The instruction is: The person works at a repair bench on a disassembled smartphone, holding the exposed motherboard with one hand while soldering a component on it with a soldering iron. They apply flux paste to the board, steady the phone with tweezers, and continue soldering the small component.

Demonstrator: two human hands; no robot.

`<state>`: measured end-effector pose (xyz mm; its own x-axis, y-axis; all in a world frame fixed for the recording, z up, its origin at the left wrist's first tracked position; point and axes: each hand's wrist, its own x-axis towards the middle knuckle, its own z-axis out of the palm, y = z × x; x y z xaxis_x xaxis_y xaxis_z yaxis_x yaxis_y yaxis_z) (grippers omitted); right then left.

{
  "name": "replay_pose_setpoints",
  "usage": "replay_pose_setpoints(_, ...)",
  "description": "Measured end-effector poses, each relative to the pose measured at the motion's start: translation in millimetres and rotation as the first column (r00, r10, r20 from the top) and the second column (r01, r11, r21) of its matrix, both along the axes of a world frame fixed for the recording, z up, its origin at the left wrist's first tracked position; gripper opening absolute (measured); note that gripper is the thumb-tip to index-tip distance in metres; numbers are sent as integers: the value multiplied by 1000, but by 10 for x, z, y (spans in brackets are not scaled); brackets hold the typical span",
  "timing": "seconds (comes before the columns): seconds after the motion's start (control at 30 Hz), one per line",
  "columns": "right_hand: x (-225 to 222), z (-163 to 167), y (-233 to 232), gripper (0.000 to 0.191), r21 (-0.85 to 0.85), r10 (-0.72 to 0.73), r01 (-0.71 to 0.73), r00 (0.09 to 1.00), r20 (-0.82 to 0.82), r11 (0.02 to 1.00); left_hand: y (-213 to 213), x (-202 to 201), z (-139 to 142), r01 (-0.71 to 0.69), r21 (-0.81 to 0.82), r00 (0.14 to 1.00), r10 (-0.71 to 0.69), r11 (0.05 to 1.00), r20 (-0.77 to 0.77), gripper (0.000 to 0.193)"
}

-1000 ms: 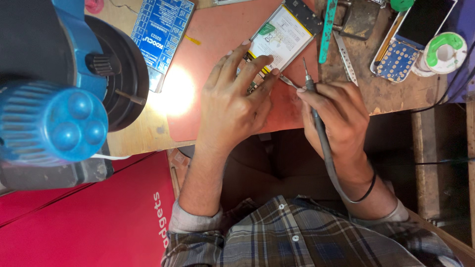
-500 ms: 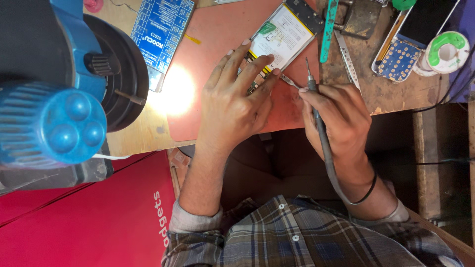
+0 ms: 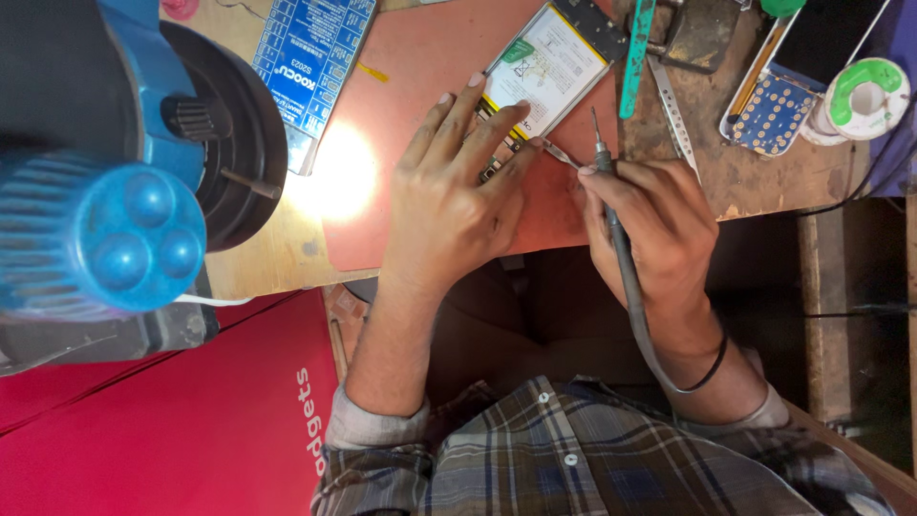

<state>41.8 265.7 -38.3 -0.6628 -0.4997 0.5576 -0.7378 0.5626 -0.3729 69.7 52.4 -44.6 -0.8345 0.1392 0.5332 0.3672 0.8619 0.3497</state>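
Observation:
My left hand [image 3: 458, 196] lies flat on a reddish work mat [image 3: 420, 105], its fingertips pressing the near edge of an opened phone [image 3: 554, 62] whose white battery faces up. My right hand [image 3: 650, 225] grips a grey soldering iron [image 3: 621, 258]; its thin tip points up beside the phone. That hand also pinches metal tweezers [image 3: 562, 153], which reach toward my left fingertips. The iron's cable runs down past my wrist.
A big blue device with a black round base [image 3: 124, 191] fills the left. A blue printed board [image 3: 310, 57] lies at the mat's far left. A teal pry tool [image 3: 635, 57], a metal ruler, another phone [image 3: 802, 67] and a green solder spool [image 3: 864, 100] lie right.

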Motion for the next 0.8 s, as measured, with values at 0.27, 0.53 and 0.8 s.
replay_pose_setpoints(0.27,-13,230,-68,24,-56,20,-23,998,-55,998,13,0,30,-5,4,1000,5,1000,-9,24)
replay_pose_setpoints(0.53,-25,49,16,16,-277,121,-57,968,221,959,-45,-24,62,19,86,1000,-17,996,-22,30)
replay_pose_setpoints(0.8,-39,-51,33,15,-246,121,-73,976,183,967,-32,-25,60,11,80,1000,-10,997,-11,29)
